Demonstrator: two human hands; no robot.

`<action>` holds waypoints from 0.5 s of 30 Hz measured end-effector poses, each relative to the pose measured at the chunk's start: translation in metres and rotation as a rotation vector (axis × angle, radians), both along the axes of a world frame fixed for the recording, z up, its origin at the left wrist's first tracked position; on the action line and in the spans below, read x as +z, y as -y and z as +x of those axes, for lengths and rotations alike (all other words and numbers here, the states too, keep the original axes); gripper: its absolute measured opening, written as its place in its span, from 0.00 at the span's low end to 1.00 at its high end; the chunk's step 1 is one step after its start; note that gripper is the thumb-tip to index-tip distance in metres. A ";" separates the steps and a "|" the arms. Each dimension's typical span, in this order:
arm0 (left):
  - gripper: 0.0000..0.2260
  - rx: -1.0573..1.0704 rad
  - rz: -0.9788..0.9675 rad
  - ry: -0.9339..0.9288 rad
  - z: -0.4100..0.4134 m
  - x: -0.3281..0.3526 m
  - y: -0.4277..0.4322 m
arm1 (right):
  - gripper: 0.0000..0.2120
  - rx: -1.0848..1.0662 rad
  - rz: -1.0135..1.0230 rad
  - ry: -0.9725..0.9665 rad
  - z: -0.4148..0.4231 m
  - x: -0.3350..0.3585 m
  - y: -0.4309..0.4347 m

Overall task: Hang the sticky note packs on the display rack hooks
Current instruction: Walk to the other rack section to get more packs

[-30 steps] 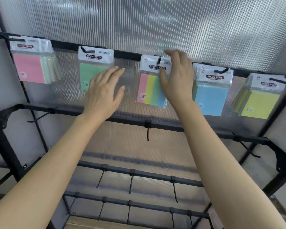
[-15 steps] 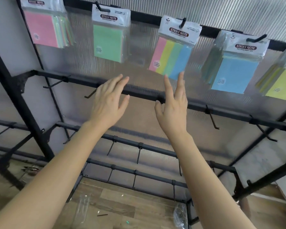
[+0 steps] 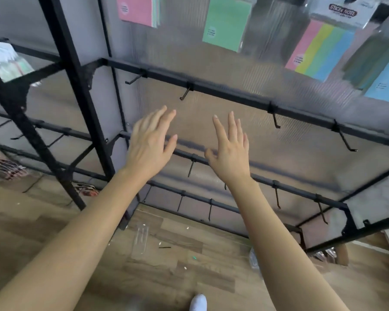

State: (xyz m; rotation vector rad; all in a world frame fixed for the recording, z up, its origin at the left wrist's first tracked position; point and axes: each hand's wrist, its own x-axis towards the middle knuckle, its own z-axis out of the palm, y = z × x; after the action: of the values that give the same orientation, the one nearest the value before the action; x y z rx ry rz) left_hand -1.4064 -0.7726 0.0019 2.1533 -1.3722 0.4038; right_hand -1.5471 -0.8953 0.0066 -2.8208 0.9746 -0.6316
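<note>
Sticky note packs hang along the top of the black display rack [image 3: 211, 88]: a pink pack [image 3: 137, 10], a green pack [image 3: 226, 23], a striped multicolour pack [image 3: 319, 48] and a blue pack [image 3: 384, 81] at the right edge. My left hand [image 3: 149, 144] and my right hand [image 3: 230, 149] are both held out in front of the lower rails, fingers straight and spread, holding nothing. Bare black hooks [image 3: 185, 94] stick out from the rail above my hands.
Several rails with bare hooks [image 3: 276, 194] run below. A black upright post [image 3: 76, 86] stands at the left. On the wooden floor [image 3: 166, 265] lie a clear plastic wrapper [image 3: 140, 241], small scraps and packaged items [image 3: 5, 169] at the left. My white shoe [image 3: 198, 303] shows at the bottom.
My right hand let go of the striped pack on its hook and both hands dropped down away from the top row. The view tilted downward toward the floor.
</note>
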 end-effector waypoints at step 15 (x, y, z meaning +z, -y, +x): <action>0.25 0.491 0.218 -0.159 0.083 -0.064 -0.209 | 0.34 0.462 0.066 -0.199 0.155 -0.051 -0.174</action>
State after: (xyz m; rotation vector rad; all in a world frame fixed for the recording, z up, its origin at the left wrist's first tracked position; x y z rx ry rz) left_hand -1.3237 -0.5639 -0.0617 2.6388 -0.8221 0.2634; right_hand -1.3921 -0.7209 -0.0444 -2.9319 0.3247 -0.2636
